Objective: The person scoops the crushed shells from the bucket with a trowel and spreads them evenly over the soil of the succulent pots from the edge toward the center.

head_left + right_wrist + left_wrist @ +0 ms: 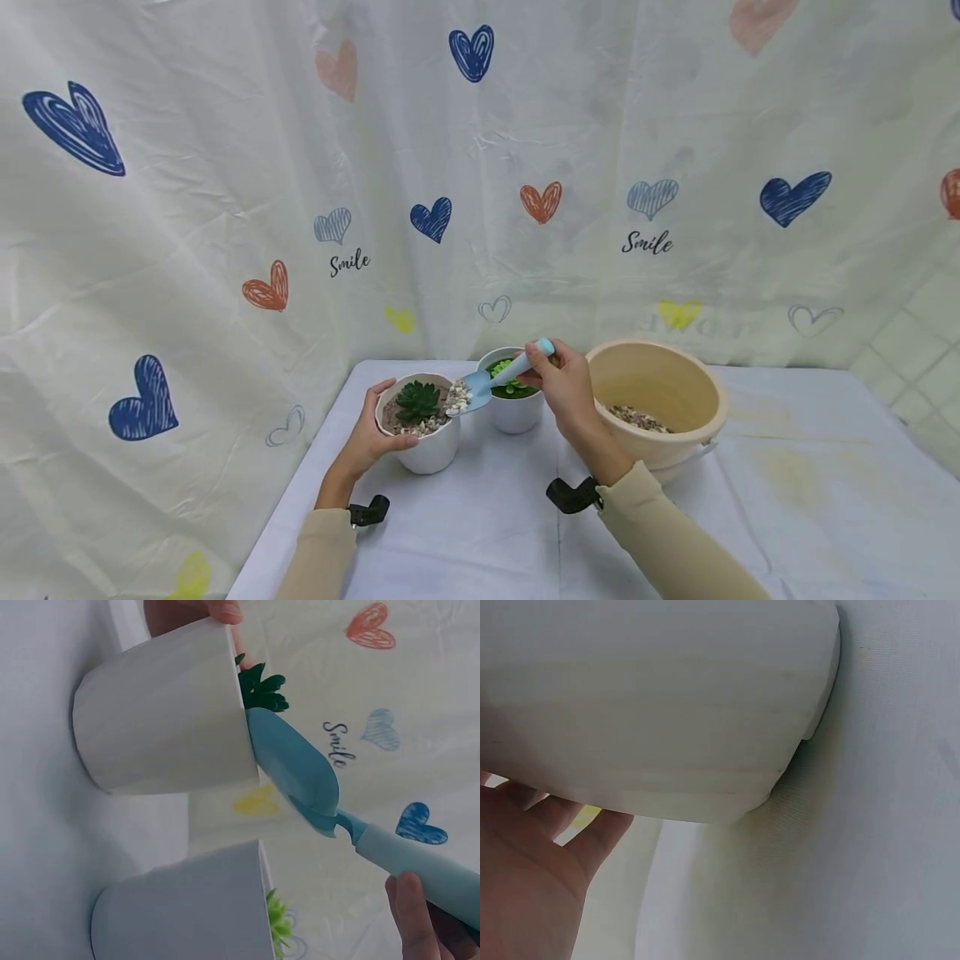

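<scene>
My left hand (375,435) grips the near-left side of a white pot (435,451) that holds a dark green succulent (417,401) with pebbles around it. The left wrist view shows the pot's wall (645,712) close up, fingers (604,836) against it. In my right hand (564,385) is the handle of a light blue hand trowel (480,390). Pebbles (458,398) lie on its blade, which tilts down over the pot's right rim. In the right wrist view the blade (296,761) meets the rim beside the leaves.
Behind the trowel stands a second white pot (517,414) with a light green plant (510,387). To the right is a large beige bucket (656,367) with pebbles (637,418) on its bottom. A white cloth (487,533) covers the table, and a heart-printed curtain (480,150) hangs behind.
</scene>
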`<state>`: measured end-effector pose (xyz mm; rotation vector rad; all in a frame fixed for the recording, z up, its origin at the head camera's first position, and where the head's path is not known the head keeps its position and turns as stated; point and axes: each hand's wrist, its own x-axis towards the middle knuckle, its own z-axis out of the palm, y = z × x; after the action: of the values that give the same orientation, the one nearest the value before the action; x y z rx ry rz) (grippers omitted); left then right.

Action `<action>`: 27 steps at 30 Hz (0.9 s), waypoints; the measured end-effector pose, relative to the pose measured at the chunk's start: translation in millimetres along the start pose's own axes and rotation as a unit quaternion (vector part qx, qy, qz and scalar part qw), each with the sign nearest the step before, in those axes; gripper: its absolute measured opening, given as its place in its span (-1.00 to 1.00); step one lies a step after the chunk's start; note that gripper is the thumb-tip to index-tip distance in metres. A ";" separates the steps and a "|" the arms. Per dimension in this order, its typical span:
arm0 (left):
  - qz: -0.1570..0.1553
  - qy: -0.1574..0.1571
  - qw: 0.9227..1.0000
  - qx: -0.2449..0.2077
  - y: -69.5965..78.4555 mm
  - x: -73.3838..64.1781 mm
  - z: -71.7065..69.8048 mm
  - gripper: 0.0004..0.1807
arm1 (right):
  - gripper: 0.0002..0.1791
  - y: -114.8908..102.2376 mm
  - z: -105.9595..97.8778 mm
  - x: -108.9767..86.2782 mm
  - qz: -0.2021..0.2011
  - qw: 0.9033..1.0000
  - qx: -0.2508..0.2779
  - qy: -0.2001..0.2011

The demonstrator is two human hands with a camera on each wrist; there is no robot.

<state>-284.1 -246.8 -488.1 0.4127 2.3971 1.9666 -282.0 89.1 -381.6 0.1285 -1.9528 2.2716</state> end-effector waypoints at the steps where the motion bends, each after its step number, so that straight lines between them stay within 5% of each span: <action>1: -0.001 -0.002 1.000 -0.002 -0.8 0.1 0.1 0.26 | -0.63 -0.1 0.1 -0.2 -0.001 1.000 0.000 0.001; 27: -0.004 -0.022 0.999 -0.035 -10.0 2.2 -1.4 0.23 | -0.69 -6.0 3.3 -3.7 -0.026 1.000 -0.006 0.003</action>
<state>-288.4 -249.4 -497.1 0.4400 2.2938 2.0086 -277.5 86.5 -375.8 0.1698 -1.9358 2.2257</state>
